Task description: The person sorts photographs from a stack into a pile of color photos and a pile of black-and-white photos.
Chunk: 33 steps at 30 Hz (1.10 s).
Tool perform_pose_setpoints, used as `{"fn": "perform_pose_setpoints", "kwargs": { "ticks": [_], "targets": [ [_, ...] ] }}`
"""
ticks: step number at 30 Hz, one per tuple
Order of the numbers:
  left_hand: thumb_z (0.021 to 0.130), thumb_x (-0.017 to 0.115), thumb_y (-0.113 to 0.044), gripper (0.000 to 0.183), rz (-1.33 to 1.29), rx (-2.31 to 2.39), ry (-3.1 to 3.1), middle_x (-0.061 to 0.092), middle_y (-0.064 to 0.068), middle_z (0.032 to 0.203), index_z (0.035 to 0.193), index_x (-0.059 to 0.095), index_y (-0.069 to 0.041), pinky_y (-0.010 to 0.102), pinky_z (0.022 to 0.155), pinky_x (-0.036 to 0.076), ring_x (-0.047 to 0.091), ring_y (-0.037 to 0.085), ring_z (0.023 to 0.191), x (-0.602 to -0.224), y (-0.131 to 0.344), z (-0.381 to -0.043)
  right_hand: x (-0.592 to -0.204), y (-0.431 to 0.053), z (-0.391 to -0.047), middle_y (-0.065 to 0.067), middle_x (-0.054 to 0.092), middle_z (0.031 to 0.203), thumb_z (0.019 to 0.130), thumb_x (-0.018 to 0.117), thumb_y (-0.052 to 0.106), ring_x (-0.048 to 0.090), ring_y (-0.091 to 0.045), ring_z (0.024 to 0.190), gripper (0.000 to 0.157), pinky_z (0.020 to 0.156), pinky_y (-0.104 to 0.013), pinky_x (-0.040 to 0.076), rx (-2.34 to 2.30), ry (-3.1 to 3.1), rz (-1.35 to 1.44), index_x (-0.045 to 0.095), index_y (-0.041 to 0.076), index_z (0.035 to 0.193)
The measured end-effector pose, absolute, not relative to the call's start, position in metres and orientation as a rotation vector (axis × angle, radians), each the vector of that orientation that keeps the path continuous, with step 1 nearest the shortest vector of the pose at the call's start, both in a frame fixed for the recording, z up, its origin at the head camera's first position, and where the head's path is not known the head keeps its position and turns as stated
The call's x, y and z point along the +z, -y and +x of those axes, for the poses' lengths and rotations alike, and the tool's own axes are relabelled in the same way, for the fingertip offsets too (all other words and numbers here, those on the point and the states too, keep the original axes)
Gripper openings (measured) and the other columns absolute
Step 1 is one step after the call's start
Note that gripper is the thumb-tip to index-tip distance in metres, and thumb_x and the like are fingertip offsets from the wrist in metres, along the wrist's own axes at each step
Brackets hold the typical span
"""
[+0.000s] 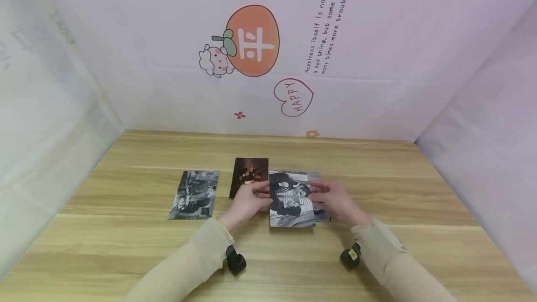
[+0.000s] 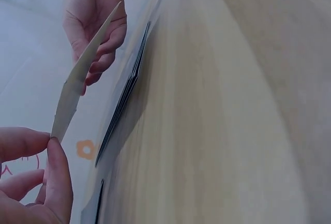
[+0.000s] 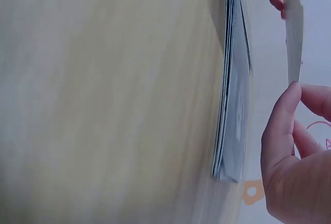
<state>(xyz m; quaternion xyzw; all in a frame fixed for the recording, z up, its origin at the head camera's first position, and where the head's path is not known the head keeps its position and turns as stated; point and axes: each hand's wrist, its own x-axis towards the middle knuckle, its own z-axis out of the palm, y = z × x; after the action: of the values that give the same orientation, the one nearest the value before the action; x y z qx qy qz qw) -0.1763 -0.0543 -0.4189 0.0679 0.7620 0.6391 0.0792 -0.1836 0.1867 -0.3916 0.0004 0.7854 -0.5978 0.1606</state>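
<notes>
A black-and-white photo card [image 1: 290, 206] is held above the table between both hands. My left hand [image 1: 250, 202] pinches its left edge between thumb and fingers. At the opposite edge my right hand [image 1: 337, 201] pinches it with thumb and index finger. Seen edge-on in the left wrist view, the card [image 2: 70, 100] looks thin and slightly bent, its pale back showing. Under it a stack of photo cards [image 3: 226, 89] lies on the table, mostly hidden in the head view. Just beyond my left hand lies a dark, warm-toned photo card [image 1: 251, 166].
Another black-and-white photo card [image 1: 194, 195] lies flat on the left of the wood-grain table [image 1: 126, 227]. A printed white cloth [image 1: 168, 83] hangs behind the table's back edge, and pale cloth sides stand left and right.
</notes>
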Motion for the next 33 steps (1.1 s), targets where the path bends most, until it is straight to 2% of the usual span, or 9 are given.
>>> {"fn": "perform_pose_setpoints", "kwargs": {
  "ticks": [6,14,23,33],
  "targets": [
    [0.077,0.067,0.010,0.056,0.138,1.902,-2.288,0.062,0.020,0.110,0.131,0.052,0.006,0.028,0.077,0.059,0.066,0.026,0.095,-0.423,0.069,-0.176,-0.394,-0.172,-0.184,-0.020,0.053,0.117,0.088,0.055,-0.007,0.060,-0.008,0.084,0.051,0.077,-0.021,0.057,-1.763,-2.192,0.018,0.042,-0.007,0.137],
    [0.078,0.065,0.012,0.056,0.027,1.910,-2.265,0.060,0.017,0.108,0.132,0.051,0.004,0.028,0.076,0.058,0.063,0.015,0.087,-0.423,0.089,-0.174,-0.396,-0.147,-0.184,-0.011,0.057,0.105,0.087,0.055,-0.009,0.060,-0.009,0.080,0.050,0.074,-0.021,0.057,-1.824,-2.151,0.071,0.046,-0.004,0.136],
    [0.080,0.063,0.011,0.055,-0.009,1.888,-2.303,0.059,0.019,0.112,0.133,0.050,0.004,0.028,0.077,0.058,0.064,0.020,0.092,-0.411,0.111,-0.167,-0.397,-0.121,-0.184,-0.010,0.056,0.105,0.089,0.055,-0.008,0.059,-0.011,0.086,0.049,0.075,-0.022,0.055,-1.835,-2.137,0.081,0.048,0.002,0.137],
    [0.083,0.062,0.007,0.053,0.012,1.746,-2.424,0.059,0.022,0.116,0.134,0.046,0.008,0.030,0.080,0.058,0.063,0.030,0.103,-0.405,0.146,-0.163,-0.397,-0.085,-0.187,-0.008,0.059,0.097,0.085,0.059,-0.008,0.061,-0.011,0.078,0.049,0.074,-0.024,0.058,-1.901,-2.093,0.071,0.052,0.002,0.133]
  ]
}}
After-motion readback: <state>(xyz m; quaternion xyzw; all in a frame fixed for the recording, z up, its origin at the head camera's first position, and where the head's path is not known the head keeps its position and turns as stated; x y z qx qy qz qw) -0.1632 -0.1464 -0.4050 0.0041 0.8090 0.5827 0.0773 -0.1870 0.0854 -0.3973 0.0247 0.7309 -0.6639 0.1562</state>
